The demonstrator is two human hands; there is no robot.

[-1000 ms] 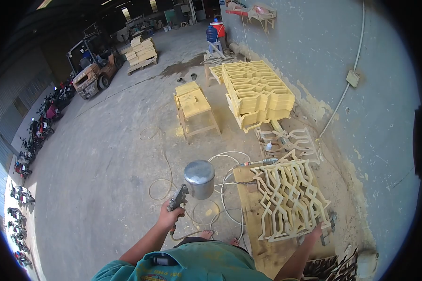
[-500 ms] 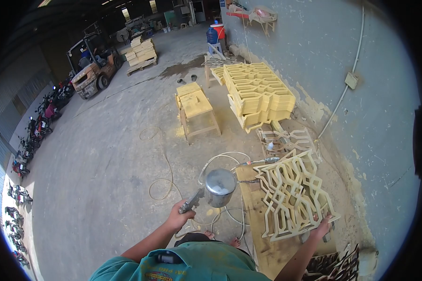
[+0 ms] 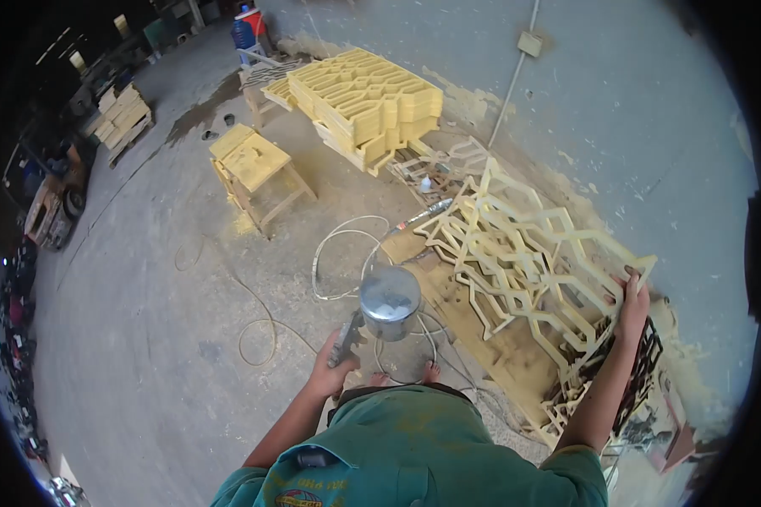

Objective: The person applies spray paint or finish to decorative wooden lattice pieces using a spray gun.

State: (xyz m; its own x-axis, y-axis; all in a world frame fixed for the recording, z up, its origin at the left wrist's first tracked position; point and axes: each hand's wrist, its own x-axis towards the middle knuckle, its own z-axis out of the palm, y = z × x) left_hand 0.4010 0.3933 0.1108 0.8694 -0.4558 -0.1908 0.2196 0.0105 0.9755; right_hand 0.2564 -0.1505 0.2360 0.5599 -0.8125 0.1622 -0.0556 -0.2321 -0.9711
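My left hand (image 3: 331, 372) is closed around the handle of a spray gun (image 3: 347, 340), whose round metal cup (image 3: 390, 302) hangs in front of my body. On the right, my right hand (image 3: 633, 311) grips the near right corner of a pale yellow lattice panel (image 3: 558, 221). The panel is tilted, with its right edge raised. Beneath it lies a yellow-stained board (image 3: 438, 286). Dark lattice pieces (image 3: 644, 365) sit below my right forearm, partly hidden by it.
A thick stack of yellow lattice panels (image 3: 368, 97) stands near the grey wall (image 3: 617, 127). A yellow-dusted wooden stool (image 3: 254, 165) is left of it. A pale hose (image 3: 317, 262) coils on the floor by my feet. Farther left are a forklift (image 3: 55, 198) and a loaded pallet (image 3: 123, 122).
My right hand has lifted the lattice panel's near edge up and to the right, tilting it. The view has swung right. The spray gun stays in my left hand.
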